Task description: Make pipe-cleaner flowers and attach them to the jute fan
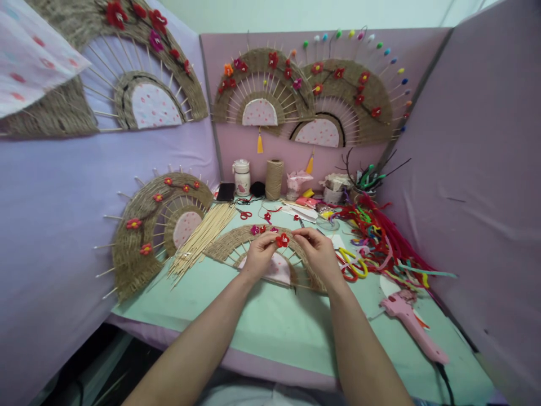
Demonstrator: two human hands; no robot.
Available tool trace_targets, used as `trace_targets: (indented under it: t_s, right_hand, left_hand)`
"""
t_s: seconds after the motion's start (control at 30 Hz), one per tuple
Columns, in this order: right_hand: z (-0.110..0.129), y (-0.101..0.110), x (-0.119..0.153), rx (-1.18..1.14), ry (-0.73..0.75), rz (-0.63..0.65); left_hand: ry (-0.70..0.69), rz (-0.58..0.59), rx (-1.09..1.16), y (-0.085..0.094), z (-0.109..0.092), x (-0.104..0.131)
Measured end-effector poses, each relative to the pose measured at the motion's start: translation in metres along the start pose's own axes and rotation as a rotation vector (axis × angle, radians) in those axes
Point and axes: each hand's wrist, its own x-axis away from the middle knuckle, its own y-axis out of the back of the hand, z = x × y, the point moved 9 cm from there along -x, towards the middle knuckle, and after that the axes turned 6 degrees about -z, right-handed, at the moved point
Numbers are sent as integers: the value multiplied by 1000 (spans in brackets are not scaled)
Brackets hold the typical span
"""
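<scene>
Pinching a red flower (283, 241) in the left hand (258, 254), up over the twine-woven fan (230, 241) on the desk (279, 321)! Holding the right hand (316, 251) just beside it, thumb and finger bent close, impossible to tell whether on anything. Now outward, past thin sticks (203, 234) on the left, fuzzy pipe cleaners (393, 242) heaped on the right, to a pink glue gun (412, 324) lying nearer.

I count five fans (124, 93) (143, 237) (260, 96) (369, 107) (276, 269): one each at ten, nine, twelve, one o'clock and middle. Two yellow tassels (260, 143) (310, 165), twelve o'clock. One white bottle (242, 181), eleven o'clock. One brown string roll (274, 180), twelve. One pink glue gun (413, 323), four.
</scene>
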Motion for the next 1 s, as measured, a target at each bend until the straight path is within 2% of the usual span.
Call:
trace_targets:
  t_s: [0.17,0.33,0.67,0.77,0.9,0.97,1.0]
  right_hand:
    - [-13,-12,3,-114,-97,104]
    - [-19,-13,5,-137,-160,95]
    - [-26,-11,5,-75,-191,71]
    - [-34,-18,9,-182,-325,123]
    - [-46,-38,19,-460,-574,252]
    - [-47,-44,21,-502,-608,283]
    - [-47,-43,20,-479,-587,260]
  left_hand:
    - [-31,21,-9,-2,-4,1]
    - [-58,1,-30,-1,-6,2]
    - [-97,-26,-78,-1,-8,3]
    - [-127,-23,-93,0,-9,4]
    - [-161,-31,-104,1,-9,5]
    - [-155,-49,-101,3,-6,4]
    - [-146,-65,-98,4,-5,3]
